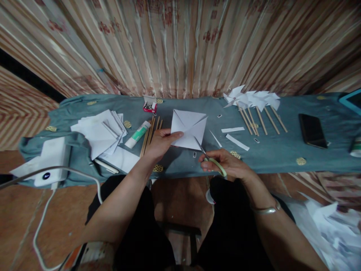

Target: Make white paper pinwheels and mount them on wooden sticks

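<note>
My left hand [161,142] pinches the near left edge of a white square of paper [188,128] creased along its diagonals, held just above the teal cloth of the table [282,150]. My right hand [225,165] grips green-handled scissors [210,156]. Their blades point up into the paper's near right corner. Both hands are closed on what they hold.
A stack of white paper squares [98,131], a glue stick [138,134] and wooden sticks [149,137] lie to the left. Finished paper pinwheels on sticks [254,101], paper strips [234,130] and a black phone [311,131] lie right. A white power box [52,160] with cable sits at the left edge. A small red box [150,107] stands at the back.
</note>
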`<state>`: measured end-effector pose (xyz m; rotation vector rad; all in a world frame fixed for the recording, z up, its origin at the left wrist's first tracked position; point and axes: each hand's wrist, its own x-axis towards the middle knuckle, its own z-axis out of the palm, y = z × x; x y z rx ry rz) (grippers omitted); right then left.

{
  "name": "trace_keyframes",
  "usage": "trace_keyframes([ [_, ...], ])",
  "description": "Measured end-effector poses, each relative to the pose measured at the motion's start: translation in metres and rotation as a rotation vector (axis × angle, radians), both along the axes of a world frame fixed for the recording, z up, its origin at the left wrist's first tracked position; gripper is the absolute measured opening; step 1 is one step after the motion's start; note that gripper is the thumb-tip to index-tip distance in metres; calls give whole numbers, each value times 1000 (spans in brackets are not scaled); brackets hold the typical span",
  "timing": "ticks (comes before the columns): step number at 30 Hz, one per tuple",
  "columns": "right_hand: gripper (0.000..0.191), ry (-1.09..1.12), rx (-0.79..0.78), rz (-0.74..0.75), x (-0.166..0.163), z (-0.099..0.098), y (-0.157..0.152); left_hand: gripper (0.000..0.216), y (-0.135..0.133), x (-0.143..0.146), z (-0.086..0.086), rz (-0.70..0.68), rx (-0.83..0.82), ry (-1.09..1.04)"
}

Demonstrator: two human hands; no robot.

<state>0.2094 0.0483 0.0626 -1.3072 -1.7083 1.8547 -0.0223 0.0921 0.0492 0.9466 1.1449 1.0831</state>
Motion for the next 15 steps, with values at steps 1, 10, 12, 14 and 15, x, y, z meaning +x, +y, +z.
trace_keyframes([
  [1, 52, 4, 0, -1, 0, -1, 0, 30, -1, 1, 1, -9, -7, -8],
  [10, 52, 43, 0, 3, -4, -8, -2, 34, -2, 3, 0, 40, -24, -81],
  [12, 52, 47, 3, -6, -4, -9, -2, 36, -2, 3, -1, 50, -21, -84],
  [14, 51, 56, 3, -21, -5, -9, -2, 37, -3, 4, -1, 38, -35, -82],
  [15, 50, 60, 1, -29, -5, -9, -2, 37, -3, 4, -2, 30, -42, -80],
])
